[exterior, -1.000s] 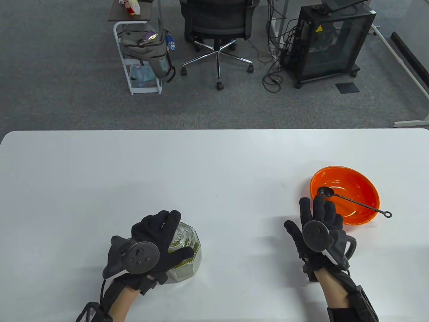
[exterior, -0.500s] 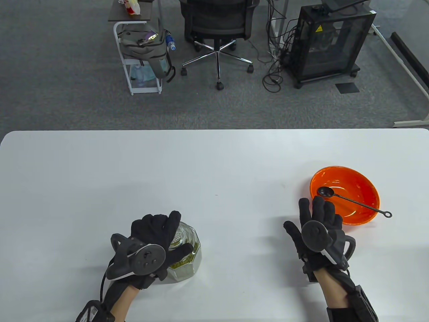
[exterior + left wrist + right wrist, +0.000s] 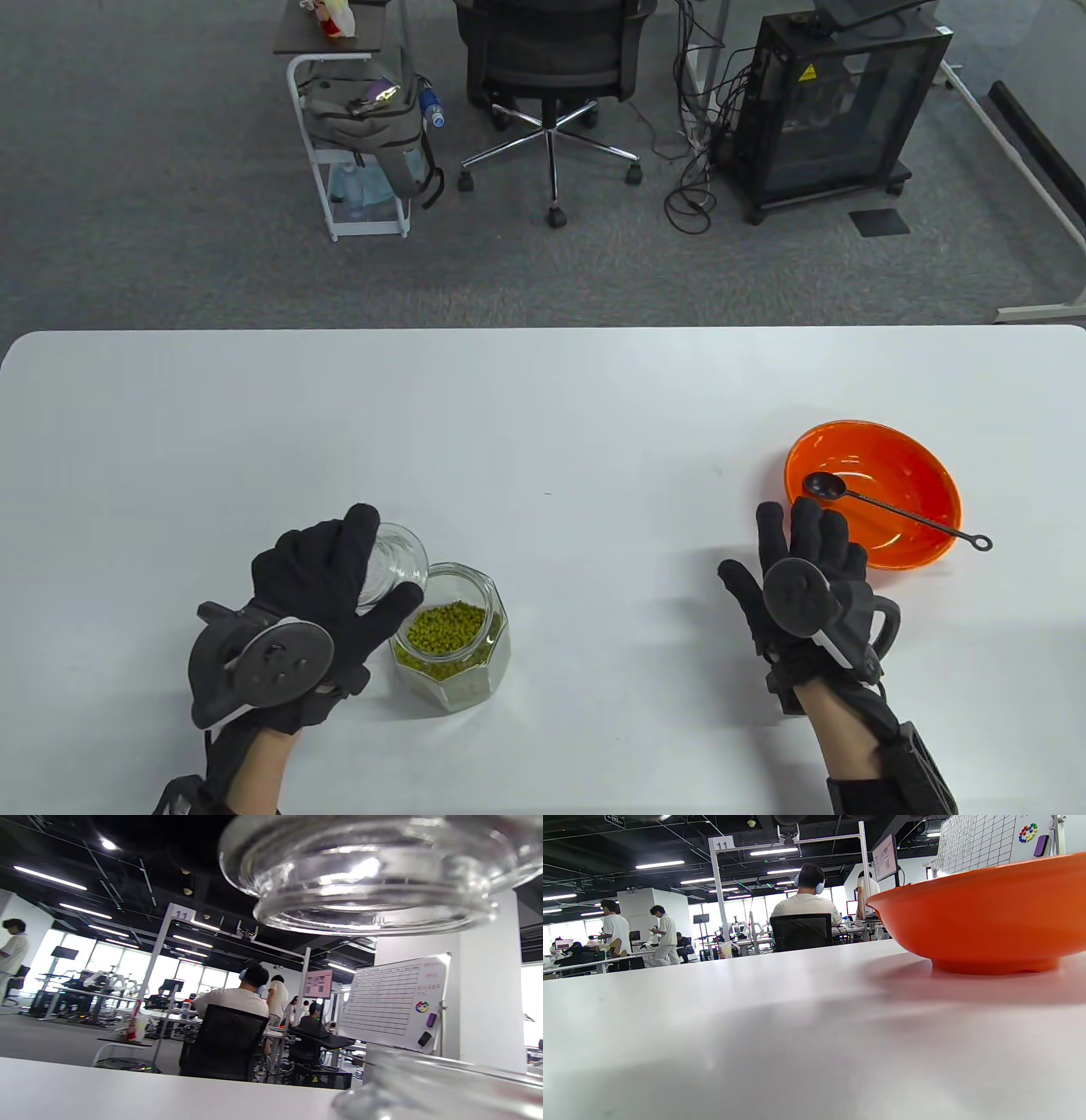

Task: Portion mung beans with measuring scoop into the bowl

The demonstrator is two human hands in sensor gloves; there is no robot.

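A faceted glass jar (image 3: pixel 458 645) of green mung beans (image 3: pixel 445 629) stands open near the table's front left. My left hand (image 3: pixel 339 586) grips its clear glass lid (image 3: pixel 394 564), lifted up and to the jar's left; the lid (image 3: pixel 365 874) fills the top of the left wrist view, the jar rim (image 3: pixel 445 1086) the bottom right. An orange bowl (image 3: pixel 912 463) sits at the right with a black measuring scoop (image 3: pixel 891 508) lying across it, handle over the right rim. My right hand (image 3: pixel 802 552) rests flat and open on the table just left of the bowl (image 3: pixel 984 912).
The white table (image 3: pixel 543 407) stretches wide between jar and bowl. Beyond its far edge stand an office chair (image 3: pixel 551 76), a cart with a bag (image 3: pixel 361 127) and a black cabinet (image 3: pixel 836 110) on the floor.
My left hand has lifted the glass lid off the jar and moved it to the left, uncovering the mung beans. The right hand, bowl and scoop have not moved.
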